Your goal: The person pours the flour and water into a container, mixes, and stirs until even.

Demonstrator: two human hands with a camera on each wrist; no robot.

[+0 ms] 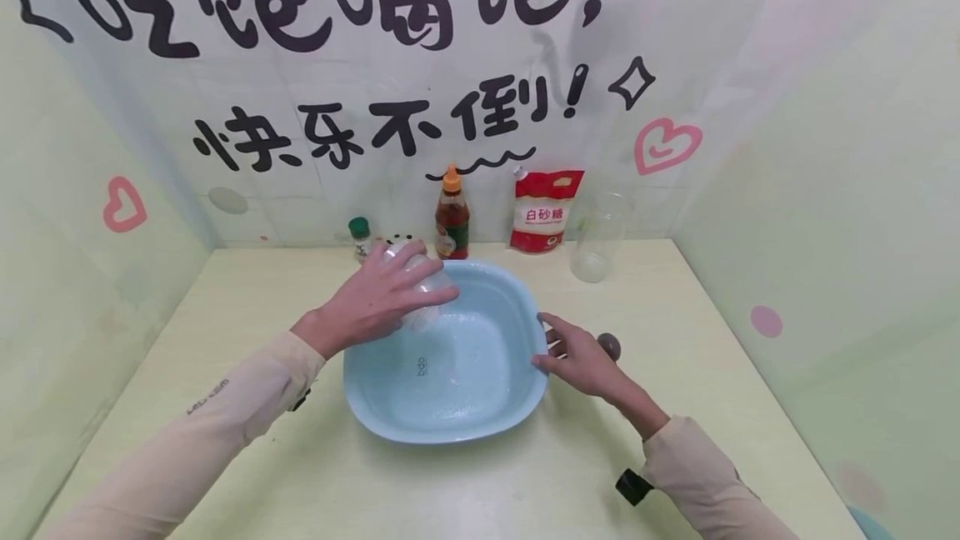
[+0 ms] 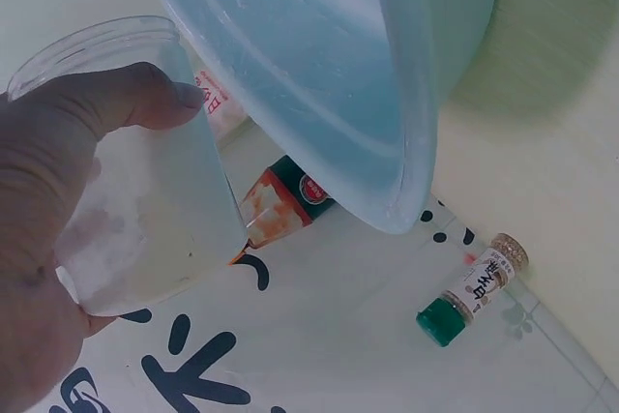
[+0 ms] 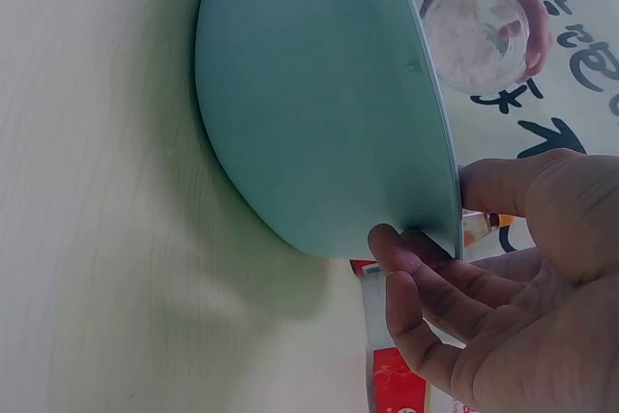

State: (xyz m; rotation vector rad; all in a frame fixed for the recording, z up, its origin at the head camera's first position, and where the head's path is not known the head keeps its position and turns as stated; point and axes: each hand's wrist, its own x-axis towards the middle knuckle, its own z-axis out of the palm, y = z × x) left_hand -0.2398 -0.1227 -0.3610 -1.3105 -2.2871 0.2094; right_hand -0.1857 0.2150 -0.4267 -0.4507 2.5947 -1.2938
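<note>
Over the light-blue plastic basin (image 1: 480, 373), the left hand (image 1: 378, 294) grips a clear cylindrical jar (image 2: 160, 205), fingers curled round. The right hand (image 1: 585, 357) pinches the basin's rim.

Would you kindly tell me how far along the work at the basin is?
Done, it seems: the blue basin looks wet inside. In hand: the left hand holds a clear cup tilted over it; the right hand grips its edge. To do, perhaps: setting down the cup, now in the air; whether it holds liquid is unclear.

smooth glossy plastic basin (image 1: 480, 382), smooth transparent cup (image 2: 155, 210), wood-grained matt table (image 1: 442, 498)
</note>
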